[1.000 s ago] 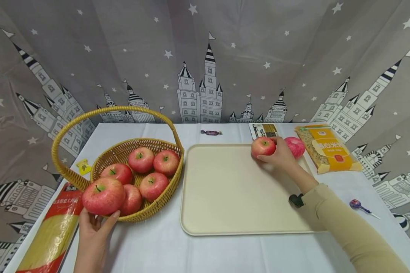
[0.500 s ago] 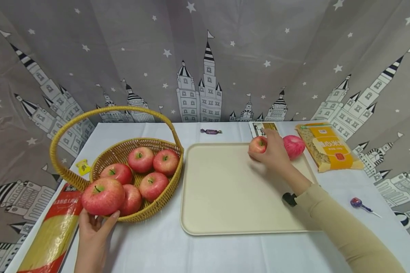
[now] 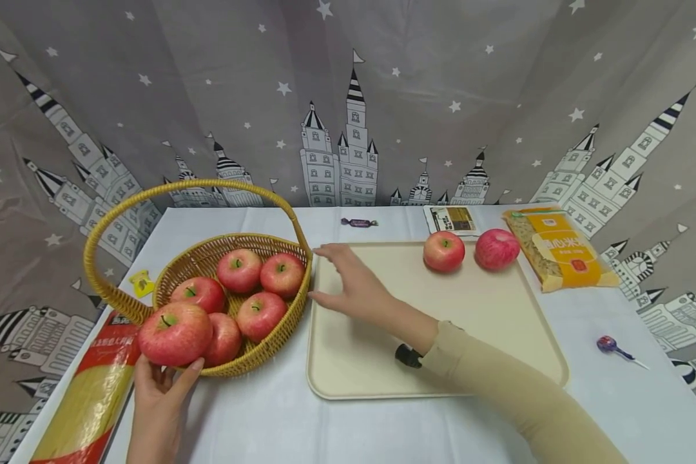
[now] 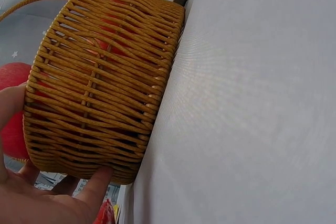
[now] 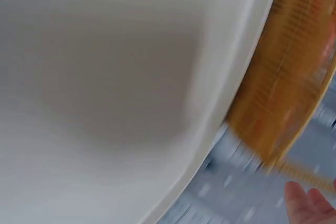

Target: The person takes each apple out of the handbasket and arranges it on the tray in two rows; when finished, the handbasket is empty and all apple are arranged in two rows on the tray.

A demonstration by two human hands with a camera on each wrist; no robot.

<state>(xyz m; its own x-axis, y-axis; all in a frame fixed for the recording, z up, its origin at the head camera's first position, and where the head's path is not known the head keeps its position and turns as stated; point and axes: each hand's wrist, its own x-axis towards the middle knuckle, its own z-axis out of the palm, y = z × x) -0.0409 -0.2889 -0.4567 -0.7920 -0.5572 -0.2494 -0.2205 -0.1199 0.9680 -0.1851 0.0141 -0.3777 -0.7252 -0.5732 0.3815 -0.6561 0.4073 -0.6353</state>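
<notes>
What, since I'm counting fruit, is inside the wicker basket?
Six apples show in the wicker basket, the nearest apple partly hiding others. They cover much of the basket's bottom, so anything beneath them cannot be seen.

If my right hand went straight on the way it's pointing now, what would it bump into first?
Most likely the right side of the wicker basket, just ahead of your right hand. Its height is hard to judge, though: it might clear the rim and meet the nearest apple inside.
</notes>
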